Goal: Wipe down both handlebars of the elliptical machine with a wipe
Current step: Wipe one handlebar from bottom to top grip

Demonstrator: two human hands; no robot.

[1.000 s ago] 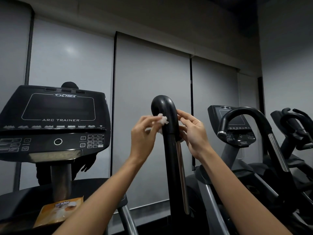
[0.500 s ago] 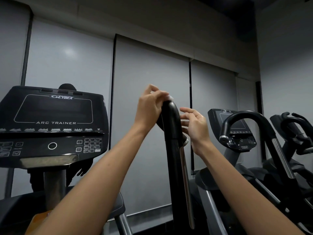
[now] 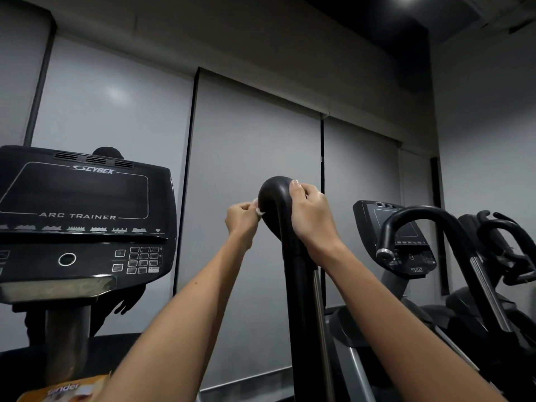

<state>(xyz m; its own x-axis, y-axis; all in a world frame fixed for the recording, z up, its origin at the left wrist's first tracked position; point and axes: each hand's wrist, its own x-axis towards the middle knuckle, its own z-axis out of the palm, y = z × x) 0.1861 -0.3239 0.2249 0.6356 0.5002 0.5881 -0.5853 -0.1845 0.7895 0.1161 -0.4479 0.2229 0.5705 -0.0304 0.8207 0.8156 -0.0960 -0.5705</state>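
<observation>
The left hand [image 3: 242,217] pinches a small white wipe [image 3: 258,208] between its fingertips, pressed to the left side of the black handlebar [image 3: 282,227] at centre frame. The right hand [image 3: 311,219] curls closed over the bar's curved top from the right. The Cybex console [image 3: 84,210] fills the left, an orange packet [image 3: 63,391] at lower left

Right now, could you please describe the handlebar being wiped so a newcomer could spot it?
Start at the Cybex console on the left. Just right of it rises a black handlebar with a curved top. Unlike the neighbouring machine's handlebar, both hands are on it.
</observation>
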